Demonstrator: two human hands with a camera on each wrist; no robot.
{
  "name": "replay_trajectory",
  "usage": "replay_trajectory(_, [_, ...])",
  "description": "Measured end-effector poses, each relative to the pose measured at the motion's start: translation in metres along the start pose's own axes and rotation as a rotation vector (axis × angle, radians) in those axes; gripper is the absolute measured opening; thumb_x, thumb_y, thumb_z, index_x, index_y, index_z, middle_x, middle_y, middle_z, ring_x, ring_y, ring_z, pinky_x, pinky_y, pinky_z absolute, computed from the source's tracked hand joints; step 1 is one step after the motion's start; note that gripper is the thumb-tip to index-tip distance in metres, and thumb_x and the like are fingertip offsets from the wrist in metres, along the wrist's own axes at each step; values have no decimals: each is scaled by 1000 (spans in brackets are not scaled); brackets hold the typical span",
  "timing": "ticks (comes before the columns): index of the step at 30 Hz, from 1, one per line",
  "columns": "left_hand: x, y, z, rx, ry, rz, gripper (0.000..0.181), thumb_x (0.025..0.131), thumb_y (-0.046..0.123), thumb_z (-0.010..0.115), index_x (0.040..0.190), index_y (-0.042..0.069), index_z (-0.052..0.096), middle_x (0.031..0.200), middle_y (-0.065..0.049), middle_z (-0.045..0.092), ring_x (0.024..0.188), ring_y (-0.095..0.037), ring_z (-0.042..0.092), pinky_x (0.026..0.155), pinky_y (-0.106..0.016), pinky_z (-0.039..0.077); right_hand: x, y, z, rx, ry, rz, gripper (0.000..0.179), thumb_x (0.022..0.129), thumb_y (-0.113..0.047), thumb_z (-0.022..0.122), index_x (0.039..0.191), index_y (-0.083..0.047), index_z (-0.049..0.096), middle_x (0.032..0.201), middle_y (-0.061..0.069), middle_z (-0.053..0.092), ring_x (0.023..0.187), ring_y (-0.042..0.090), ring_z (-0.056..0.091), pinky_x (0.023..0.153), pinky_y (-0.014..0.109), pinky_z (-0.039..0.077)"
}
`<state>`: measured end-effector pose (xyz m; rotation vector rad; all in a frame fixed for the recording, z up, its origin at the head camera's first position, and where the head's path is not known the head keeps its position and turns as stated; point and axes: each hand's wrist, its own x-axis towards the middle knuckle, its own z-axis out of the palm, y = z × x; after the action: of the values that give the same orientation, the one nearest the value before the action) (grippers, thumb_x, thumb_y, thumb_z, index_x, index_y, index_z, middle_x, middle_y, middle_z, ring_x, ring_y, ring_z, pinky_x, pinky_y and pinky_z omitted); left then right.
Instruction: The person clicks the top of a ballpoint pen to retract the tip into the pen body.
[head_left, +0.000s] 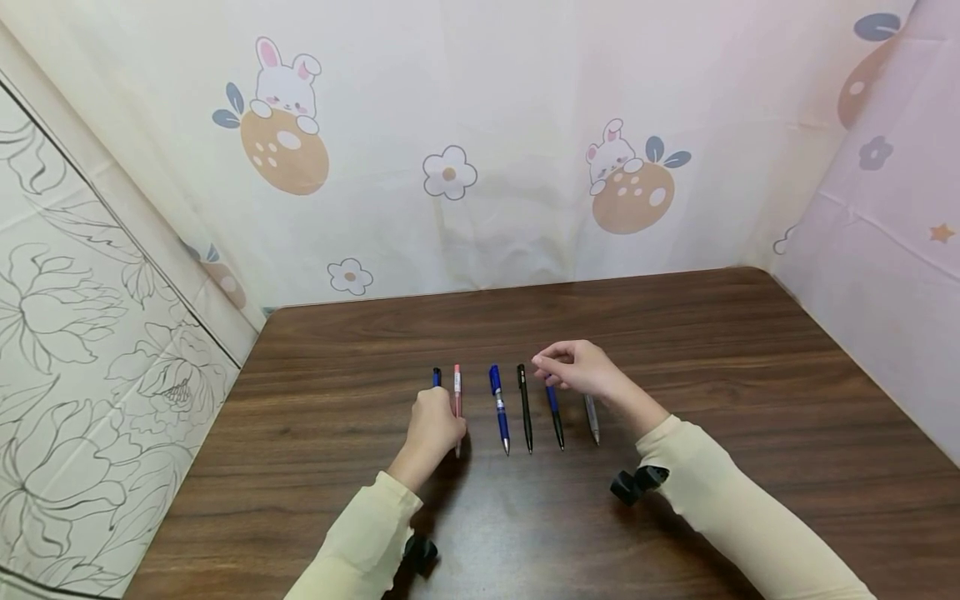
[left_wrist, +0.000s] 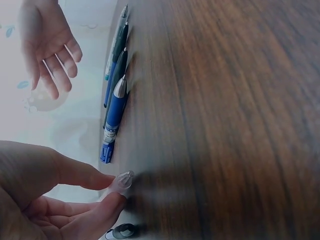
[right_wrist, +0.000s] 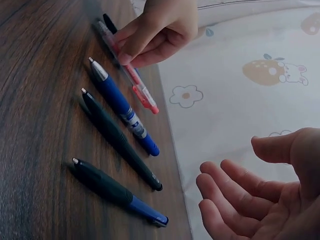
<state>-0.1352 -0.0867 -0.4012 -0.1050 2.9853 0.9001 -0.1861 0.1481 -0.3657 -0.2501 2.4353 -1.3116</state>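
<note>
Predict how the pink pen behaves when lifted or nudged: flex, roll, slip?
Probably stiff: the pink pen looks straight, with no visible bend where the left hand pinches it. If nudged, its slim barrel may start to roll, but the protruding clip would likely stop it. Perhaps a bit slippery, since the clear barrel looks smooth.

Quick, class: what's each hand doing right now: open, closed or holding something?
Left hand: holding the pink pen.
Right hand: open, holding nothing.

Over my feed I'm seeing a softly glossy wood-grain counter [head_left: 495, 525], a clear plastic pink pen [right_wrist: 134, 77], a blue plastic pen [right_wrist: 118, 100] ending in shiny metal, a matt black pen [right_wrist: 120, 141] and creased cloth sleeves [head_left: 735, 500].
</note>
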Motion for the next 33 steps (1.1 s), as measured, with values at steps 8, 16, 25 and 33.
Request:
replay_trajectory(8, [0, 1, 0, 64, 58, 37, 36, 67, -4, 64, 48, 14, 41, 55, -4, 51, 52, -18, 50, 43, -30, 43, -6, -4, 1, -54, 41, -1, 36, 97, -31, 56, 115, -1, 65, 107, 19, 72, 94, 28, 71, 87, 40, 58])
replay_trajectory(16, [1, 2, -1, 91, 74, 32, 38, 68, -5, 64, 48, 15, 38, 57, -6, 52, 53, -20, 52, 43, -34, 45, -6, -1, 0, -106, 42, -12, 38, 97, -33, 56, 116, -1, 65, 106, 18, 73, 93, 28, 72, 82, 36, 58])
replay_trajectory(25, [1, 2, -1, 126, 66, -1, 34, 73, -2, 68, 53, 11, 45, 58, -7, 55, 53, -20, 57, 43, -33, 48, -5, 5, -1, -151, 44, -29, 36, 97, -32, 56, 113, -2, 66, 103, 16, 74, 91, 27, 72, 79, 33, 56])
replay_trajectory(33, [-2, 6, -1, 169, 128, 39, 17, 72, -3, 68, 65, 5, 55, 63, -11, 62, 57, -26, 63, 44, -36, 49, -6, 9, 3, -189, 57, -56, 29, 96, -27, 57, 111, -4, 67, 101, 14, 74, 89, 25, 71, 74, 27, 52])
